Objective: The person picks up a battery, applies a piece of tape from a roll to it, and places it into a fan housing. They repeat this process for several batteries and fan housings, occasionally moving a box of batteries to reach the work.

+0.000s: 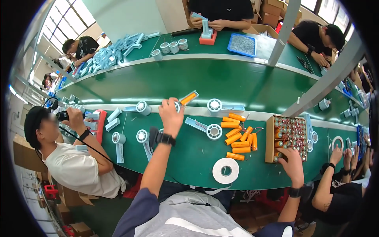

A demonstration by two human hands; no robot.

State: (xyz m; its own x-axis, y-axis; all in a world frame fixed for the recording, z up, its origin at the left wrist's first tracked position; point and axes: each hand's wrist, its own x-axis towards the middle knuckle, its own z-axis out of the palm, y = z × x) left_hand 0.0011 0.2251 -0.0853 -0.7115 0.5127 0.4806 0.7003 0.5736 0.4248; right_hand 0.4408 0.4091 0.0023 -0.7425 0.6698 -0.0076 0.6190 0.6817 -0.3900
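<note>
Pale-blue plastic in the left hand (pixel 171 118), and it's a small fan (pixel 178 106), the round head wrapped by the fingers, the open handle angling away to the right with an orange battery (pixel 189 98) lying along it! That grip is closed on the fan, out toward the far side of the green counter (pixel 185 168). Over to the right hand (pixel 291 164), fingers down at the near end of the cardboard box (pixel 270 138), right among the upright cells; whether that grip has one pinched, I can't tell. Between the hands, loose orange batteries (pixel 241 150) lie in a heap, some wires trailing, with a white tape roll (pixel 217 171) near them. Good technique here, I'd say: open side of the handle upward, held level, so nothing rolls out. On the right, pinch one cell by its body, never its wires, and draw straight up; tangled leads look the likeliest snag.
</note>
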